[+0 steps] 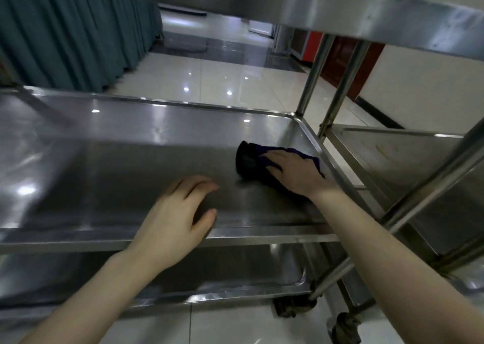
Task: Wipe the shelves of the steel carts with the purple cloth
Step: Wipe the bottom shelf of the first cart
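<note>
On the middle shelf, far right, the right hand is pressing the purple cloth flat-fingered; the left hand is resting open. The lower shelf and next cart are likely waiting.

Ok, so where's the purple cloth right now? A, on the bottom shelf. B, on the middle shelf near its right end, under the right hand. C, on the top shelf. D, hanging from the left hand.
B: the purple cloth lies on the middle shelf near its right end, with the right hand pressing flat on it, while the left hand rests on the shelf's front edge and holds nothing.
</note>
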A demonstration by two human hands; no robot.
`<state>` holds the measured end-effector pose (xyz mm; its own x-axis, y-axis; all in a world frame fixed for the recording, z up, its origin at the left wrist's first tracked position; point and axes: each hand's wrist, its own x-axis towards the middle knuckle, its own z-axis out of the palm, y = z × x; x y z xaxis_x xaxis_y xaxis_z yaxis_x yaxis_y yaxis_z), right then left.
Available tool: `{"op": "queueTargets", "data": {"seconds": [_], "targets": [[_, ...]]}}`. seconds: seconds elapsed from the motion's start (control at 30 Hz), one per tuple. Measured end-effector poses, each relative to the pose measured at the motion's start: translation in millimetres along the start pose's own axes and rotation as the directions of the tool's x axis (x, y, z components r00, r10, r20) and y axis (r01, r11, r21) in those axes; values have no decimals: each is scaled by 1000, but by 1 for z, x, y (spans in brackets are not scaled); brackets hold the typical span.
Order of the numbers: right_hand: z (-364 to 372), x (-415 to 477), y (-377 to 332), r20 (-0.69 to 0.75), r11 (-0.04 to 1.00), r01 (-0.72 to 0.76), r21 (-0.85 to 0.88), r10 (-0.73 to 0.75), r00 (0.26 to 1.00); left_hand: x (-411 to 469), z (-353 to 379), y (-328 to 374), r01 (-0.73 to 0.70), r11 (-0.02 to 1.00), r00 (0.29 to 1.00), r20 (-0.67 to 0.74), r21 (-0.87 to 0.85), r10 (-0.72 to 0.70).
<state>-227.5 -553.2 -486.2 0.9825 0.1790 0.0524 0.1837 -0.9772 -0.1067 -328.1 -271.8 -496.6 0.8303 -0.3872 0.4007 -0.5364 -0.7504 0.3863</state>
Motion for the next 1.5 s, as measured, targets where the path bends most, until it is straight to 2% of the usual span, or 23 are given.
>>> {"op": "queueTargets", "data": {"seconds": [0.07, 0.13, 0.2, 0.27, 0.37, 0.43, 0.5, 0.57, 0.63, 0.77, 0.9, 0.97, 1.03, 1.1, 1.17, 1.27, 1.37, 1.43, 1.5], "targets": [[0, 37, -8, -2, 996, -89, -17, 89, 996, -11, -10, -11, -4, 998, 1000, -7, 59, 4], [4, 49, -16, -20, 994, -102, -37, 101, 995, -24, -20, -30, 20, 989, 999, -36, 145, -15], [4, 29, -22, -38, 999, 5, -35, -6, 999, -33, -28, -47, 84, 981, 993, -95, 173, -69], [6, -17, -25, -31, 994, 113, -3, -114, 993, -38, -31, -56, 131, 984, 987, -114, 124, -117], [9, -95, -35, -129, 947, 319, 35, -312, 941, -36, -27, -56, 126, 991, 988, -95, 45, -121], [6, -103, -43, -98, 920, 387, 68, -380, 920, -36, -24, -56, 140, 990, 983, -119, -6, -140], [2, -72, -55, -40, 940, 330, 85, -327, 944, -36, -23, -56, 143, 989, 980, -134, -34, -147], [4, -23, -67, 0, 978, 207, -3, -207, 978, -37, -25, -57, 142, 988, 981, -122, -59, -149], [8, 29, -80, 1, 992, 91, -83, -92, 996, -38, -27, -57, 118, 990, 985, -115, -84, -127], [18, 68, -109, -35, 995, -44, -91, 41, 999, -42, -32, -60, 42, 991, 992, -110, -128, -56], [24, 2, -121, -57, 994, 108, -25, -110, 992, -48, -45, -74, -15, 972, 997, -82, -236, -4], [25, -50, -126, -117, 969, 246, -20, -246, 962, -56, -54, -95, -37, 977, 998, -63, -209, 24], [23, -84, -131, -122, 949, 314, 14, -310, 943, -67, -65, -120, -31, 989, 997, -71, -142, 21], [21, -78, -136, -99, 958, 287, 26, -284, 954, -74, -72, -137, -3, 996, 993, -117, -94, -8], [21, -43, -144, -71, 982, 191, -5, -191, 979, -74, -74, -138, 4, 998, 990, -138, -70, -14], [24, 30, -156, -53, 999, 19, -42, -21, 998, -72, -70, -130, 5, 998, 992, -129, -60, -13], [27, 75, -176, -89, 995, -79, -63, 73, 993, -74, -74, -132, 65, 991, 993, -87, -116, -76], [31, 75, -192, -101, 994, -71, -86, 62, 993, -74, -76, -137, 75, 984, 995, -59, -163, -86], [34, 50, -202, -83, 997, 27, -77, -33, 996, -75, -76, -139, 66, 977, 995, -59, -203, -80]]}}
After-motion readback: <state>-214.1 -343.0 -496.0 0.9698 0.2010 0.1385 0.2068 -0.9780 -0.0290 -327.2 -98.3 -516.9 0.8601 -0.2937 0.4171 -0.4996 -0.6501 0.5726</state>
